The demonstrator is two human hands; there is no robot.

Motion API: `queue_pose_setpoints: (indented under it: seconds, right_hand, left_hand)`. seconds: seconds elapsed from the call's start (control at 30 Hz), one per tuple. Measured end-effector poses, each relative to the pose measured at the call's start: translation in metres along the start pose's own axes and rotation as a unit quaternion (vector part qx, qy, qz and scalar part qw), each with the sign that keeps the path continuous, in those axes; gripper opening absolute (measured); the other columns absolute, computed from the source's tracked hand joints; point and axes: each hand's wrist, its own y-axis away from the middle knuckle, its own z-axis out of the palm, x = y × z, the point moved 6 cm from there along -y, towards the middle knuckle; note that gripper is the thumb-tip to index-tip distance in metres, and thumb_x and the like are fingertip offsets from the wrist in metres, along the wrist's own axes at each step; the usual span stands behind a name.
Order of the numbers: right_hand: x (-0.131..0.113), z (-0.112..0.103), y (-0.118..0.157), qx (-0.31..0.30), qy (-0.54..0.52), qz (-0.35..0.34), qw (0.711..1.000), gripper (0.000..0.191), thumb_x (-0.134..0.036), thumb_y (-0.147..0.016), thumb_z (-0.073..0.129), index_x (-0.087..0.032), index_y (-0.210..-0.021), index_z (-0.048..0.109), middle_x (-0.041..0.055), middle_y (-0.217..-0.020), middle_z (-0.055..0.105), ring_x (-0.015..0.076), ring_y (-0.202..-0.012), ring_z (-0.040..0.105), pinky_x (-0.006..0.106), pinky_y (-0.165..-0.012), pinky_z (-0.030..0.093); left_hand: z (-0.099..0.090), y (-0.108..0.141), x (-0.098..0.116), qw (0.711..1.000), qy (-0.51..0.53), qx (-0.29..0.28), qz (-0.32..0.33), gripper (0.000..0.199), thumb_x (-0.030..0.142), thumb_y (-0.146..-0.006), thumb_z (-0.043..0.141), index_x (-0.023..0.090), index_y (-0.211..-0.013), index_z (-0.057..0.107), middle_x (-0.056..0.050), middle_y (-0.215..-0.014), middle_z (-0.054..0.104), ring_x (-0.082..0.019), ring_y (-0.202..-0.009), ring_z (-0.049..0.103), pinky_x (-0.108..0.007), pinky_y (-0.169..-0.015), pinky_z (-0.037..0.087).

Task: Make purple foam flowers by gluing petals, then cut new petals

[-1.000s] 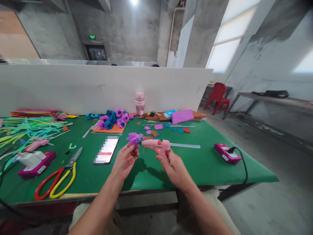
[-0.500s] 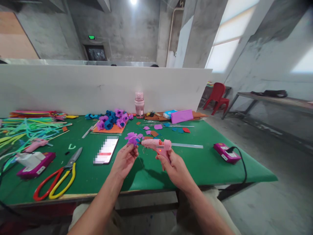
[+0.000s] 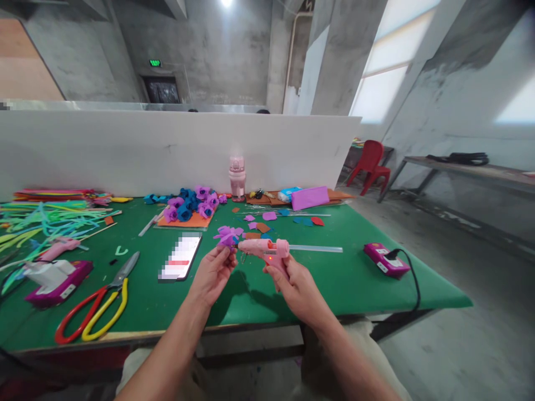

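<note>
Pinched in the fingers of my left hand [image 3: 215,273] is a purple paper flower [image 3: 228,235], its petals spread above my fingertips. My right hand [image 3: 298,284] is wrapped round the handle of a pink hot glue gun [image 3: 261,247]. The gun points left, with its nozzle at the flower's underside; whether the two touch I cannot tell. A clear glue stick [image 3: 320,249] juts from the back of the gun, and a small red light glows on its side. Purple, brown, blue and red paper pieces [image 3: 270,215] lie behind the gun.
Finished purple and blue flowers [image 3: 189,205] rest on orange paper at the back. To the left are a phone [image 3: 181,256], large scissors [image 3: 111,289], a second pink glue gun [image 3: 62,247] and coloured strips [image 3: 54,223]. A pink bottle [image 3: 237,178] stands against the white partition. A purple power block [image 3: 387,260] sits right.
The glue gun has shifted slightly left and a little down relative to the flower, its nozzle nearer the base. My hands keep the same holds. The whole view has moved slightly.
</note>
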Motion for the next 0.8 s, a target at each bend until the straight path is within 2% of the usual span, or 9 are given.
queue_pose_setpoints:
  seconds: [0.23,0.6,0.8]
  right_hand:
    - [0.0017,0.0013,0.0002,-0.008,0.002,0.002,1.000,0.023,-0.035,-0.085,0.050,-0.019,-0.092,0.063,0.0029,-0.060,0.057,0.0205,-0.065,0.058,0.029,-0.061,0.044]
    - [-0.0018,0.0030,0.0004,-0.025,0.038,-0.031,0.998,0.026,-0.033,-0.089,0.043,-0.015,-0.099,0.059,0.0022,-0.060,0.057,0.0185,-0.067,0.058,0.027,-0.062,0.044]
    - [0.0023,0.0039,0.0008,-0.034,0.039,-0.019,0.998,0.028,-0.036,-0.089,0.042,-0.014,-0.097,0.057,0.0016,-0.061,0.056,0.0160,-0.061,0.054,0.026,-0.059,0.042]
  left_hand:
    - [0.0001,-0.0005,-0.0010,1.000,0.002,-0.006,0.003,0.021,0.021,-0.061,0.081,0.012,-0.073,0.066,-0.002,-0.064,0.064,-0.009,-0.058,0.057,-0.019,-0.056,0.046]
    - [0.0013,-0.0009,-0.0031,1.000,0.007,-0.014,0.001,0.023,0.022,-0.059,0.082,0.011,-0.073,0.067,-0.002,-0.065,0.065,-0.008,-0.057,0.057,-0.018,-0.055,0.047]
    - [0.0021,-0.0002,-0.0040,1.000,0.011,-0.020,0.001,0.022,0.020,-0.059,0.082,0.011,-0.072,0.067,-0.002,-0.064,0.065,-0.008,-0.057,0.058,-0.019,-0.056,0.047]
